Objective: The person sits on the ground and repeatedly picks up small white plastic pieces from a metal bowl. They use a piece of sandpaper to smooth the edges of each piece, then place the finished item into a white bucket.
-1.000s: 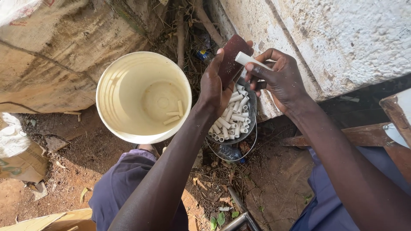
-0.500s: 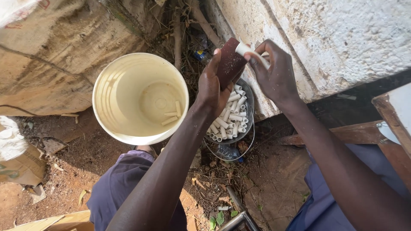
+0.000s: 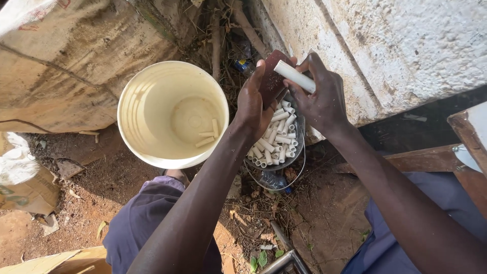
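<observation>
On bare dirt, upper centre, the left hand [image 3: 256, 104] grips a brown pad [image 3: 273, 81]; the right hand [image 3: 324, 99] pinches one white tube [image 3: 294, 76] above a tube-filled pan [image 3: 299, 147]; three tubes lie in the bucket [image 3: 147, 91].

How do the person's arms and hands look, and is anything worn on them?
Both forearms are bare, with no sleeves, gloves, watch or rings visible. The left hand and right hand carry fine pale dust specks. Blue-purple cloth covers the legs below.

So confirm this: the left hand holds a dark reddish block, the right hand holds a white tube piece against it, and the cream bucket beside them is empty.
Not empty. The head view shows the cream bucket holding a few white tube pieces on its bottom. The rest stands: left hand, dark reddish block, right hand, white tube piece.
</observation>
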